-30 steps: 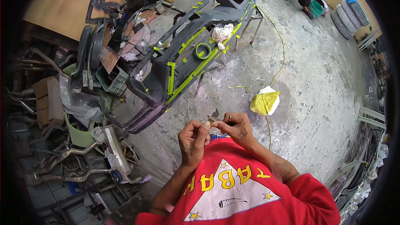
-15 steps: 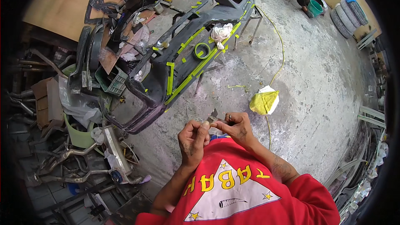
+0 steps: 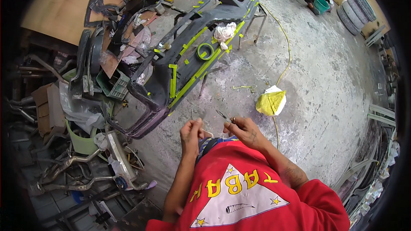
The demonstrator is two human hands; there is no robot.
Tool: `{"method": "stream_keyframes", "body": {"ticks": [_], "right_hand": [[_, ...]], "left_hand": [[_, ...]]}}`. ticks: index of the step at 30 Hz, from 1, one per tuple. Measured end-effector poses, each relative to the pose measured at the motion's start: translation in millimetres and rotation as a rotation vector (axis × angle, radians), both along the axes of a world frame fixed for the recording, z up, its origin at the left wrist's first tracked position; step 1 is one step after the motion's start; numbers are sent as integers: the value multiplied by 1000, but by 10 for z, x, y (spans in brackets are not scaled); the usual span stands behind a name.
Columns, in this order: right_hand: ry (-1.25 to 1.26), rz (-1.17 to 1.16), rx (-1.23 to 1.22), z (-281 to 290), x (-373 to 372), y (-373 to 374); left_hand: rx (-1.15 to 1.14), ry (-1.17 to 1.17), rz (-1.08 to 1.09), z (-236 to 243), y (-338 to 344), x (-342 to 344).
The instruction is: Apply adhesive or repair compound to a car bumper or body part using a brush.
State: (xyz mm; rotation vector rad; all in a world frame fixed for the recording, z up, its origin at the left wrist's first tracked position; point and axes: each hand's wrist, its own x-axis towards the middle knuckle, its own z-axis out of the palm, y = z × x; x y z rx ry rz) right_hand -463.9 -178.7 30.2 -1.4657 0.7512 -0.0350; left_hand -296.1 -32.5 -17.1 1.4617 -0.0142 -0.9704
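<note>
Head: left hand clear of bumper

A car bumper is blocking far left; concrete floor is offering passage right of a yellow hose.

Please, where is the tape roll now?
In the head view's upper centre, the tape roll lies on the bumper, to the white cloth's lower left.

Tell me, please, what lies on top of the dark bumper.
Mainly a green tape roll, a crumpled white cloth and green tape strips; the bumper surface beneath them is hidden.
</note>
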Motion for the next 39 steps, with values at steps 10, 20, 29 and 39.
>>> {"method": "stream_keyframes", "body": {"ticks": [10,20,29,39], "right_hand": [[-107,76,-55,100,30,65],[-273,52,-111,109,2,117],[-282,-8,-133,114,-7,125],[-386,-78,-224,6,12,157]], "left_hand": [[-181,102,-196,627,-178,-267],[-164,35,-273,731,-178,-315],[-180,9,-271,773,-161,-341],[-216,-30,-247,856,-145,-375]]}}
